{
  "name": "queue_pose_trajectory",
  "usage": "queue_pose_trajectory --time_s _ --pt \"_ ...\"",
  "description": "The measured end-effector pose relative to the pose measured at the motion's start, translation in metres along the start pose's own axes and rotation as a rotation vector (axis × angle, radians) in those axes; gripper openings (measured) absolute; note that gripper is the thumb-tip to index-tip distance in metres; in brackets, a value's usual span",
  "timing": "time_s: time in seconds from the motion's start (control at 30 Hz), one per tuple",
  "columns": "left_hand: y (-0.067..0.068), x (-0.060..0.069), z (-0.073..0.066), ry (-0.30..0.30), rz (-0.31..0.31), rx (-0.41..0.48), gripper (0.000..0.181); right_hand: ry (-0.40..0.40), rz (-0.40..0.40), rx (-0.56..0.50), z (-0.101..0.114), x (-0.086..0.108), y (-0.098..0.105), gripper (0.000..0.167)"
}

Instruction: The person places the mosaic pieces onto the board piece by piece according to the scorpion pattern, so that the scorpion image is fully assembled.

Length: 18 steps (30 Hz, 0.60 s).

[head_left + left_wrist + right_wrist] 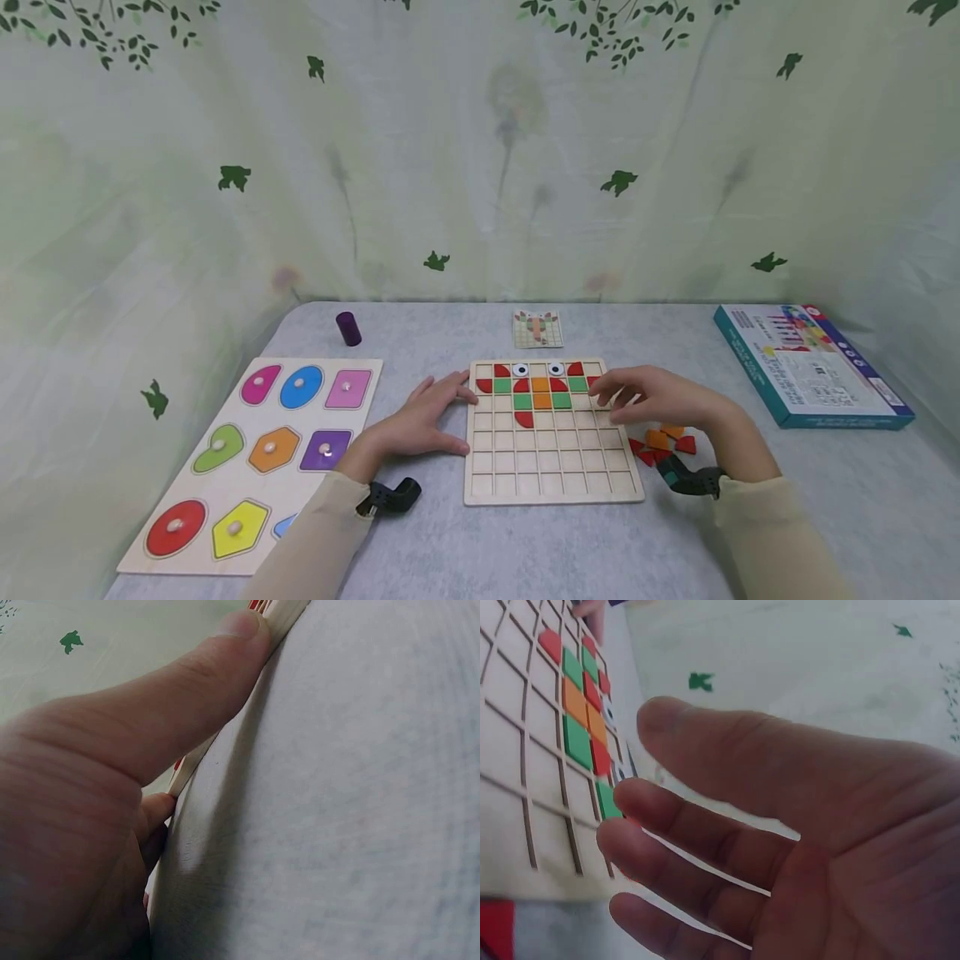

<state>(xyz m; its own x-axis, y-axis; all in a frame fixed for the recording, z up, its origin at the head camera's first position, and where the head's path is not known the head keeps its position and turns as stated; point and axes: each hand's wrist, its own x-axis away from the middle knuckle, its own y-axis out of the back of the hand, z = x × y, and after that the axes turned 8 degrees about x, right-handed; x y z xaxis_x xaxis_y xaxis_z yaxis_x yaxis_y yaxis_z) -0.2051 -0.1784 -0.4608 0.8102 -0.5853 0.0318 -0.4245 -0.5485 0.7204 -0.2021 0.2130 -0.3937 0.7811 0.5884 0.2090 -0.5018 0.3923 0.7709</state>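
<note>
A wooden grid board (555, 485) lies on the table with green, orange and red pieces and two eye pieces set in its upper rows. My left hand (423, 423) rests against the board's left edge, thumb (202, 690) and fingertips touching the rim. Over the upper right side of the board is my right hand (667, 398), its fingers loosely bent and holding nothing that shows. The fingertips (634, 799) are close to a green square (606, 801) and a red piece (592, 381) at the row's right end, partly hidden by the hand.
Loose red and orange pieces (658, 439) lie right of the board, below my right wrist. A pattern card (537, 330) lies behind the board. A knobbed shape puzzle (225, 492) occupies the left, a purple cylinder (348, 328) the back left, a flat box (817, 367) the right.
</note>
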Motion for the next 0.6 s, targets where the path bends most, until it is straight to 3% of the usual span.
queue_pose_trajectory --time_s 0.23,0.6 --pt "0.000 0.000 0.001 0.004 0.000 0.003 0.068 -0.104 -0.020 -0.003 -0.028 0.008 0.008 0.034" --pt "0.000 0.000 0.001 0.005 0.002 0.001 0.068 -0.201 -0.035 0.012 -0.057 0.026 0.015 0.030"
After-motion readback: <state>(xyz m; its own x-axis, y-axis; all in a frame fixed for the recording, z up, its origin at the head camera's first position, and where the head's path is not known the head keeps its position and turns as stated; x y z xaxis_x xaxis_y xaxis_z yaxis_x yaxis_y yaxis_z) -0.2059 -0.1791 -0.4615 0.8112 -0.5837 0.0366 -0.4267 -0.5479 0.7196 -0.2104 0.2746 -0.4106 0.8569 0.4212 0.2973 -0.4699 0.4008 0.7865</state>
